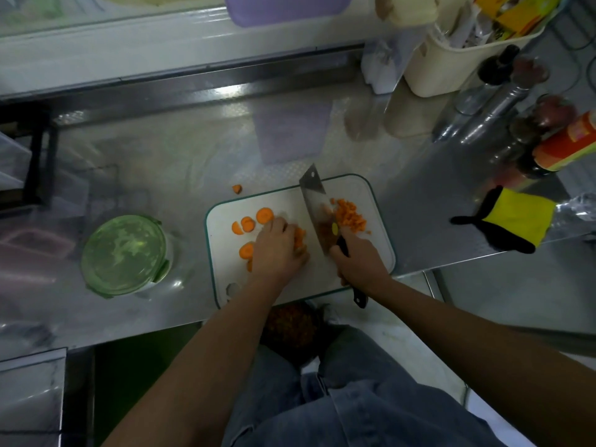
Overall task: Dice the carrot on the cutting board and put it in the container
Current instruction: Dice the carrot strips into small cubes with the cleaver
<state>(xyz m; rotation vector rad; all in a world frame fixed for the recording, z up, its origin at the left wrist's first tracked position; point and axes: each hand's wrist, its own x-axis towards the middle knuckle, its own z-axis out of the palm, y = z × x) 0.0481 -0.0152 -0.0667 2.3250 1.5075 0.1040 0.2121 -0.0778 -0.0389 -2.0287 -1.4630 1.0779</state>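
Right hand (358, 262) clamped on black-handled steel cleaver (317, 214). Left hand (277, 250), seemingly curled, pins orange carrot slices (300, 237) steady on white cutting board (380, 253) at counter's (193, 150) near edge. Green-lidded round container (124, 254) sits left, lid on.

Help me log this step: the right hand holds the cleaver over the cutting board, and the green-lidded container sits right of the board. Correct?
Not quite. The head view shows the green-lidded container left of the cutting board, not right. The right hand does hold the cleaver over it.
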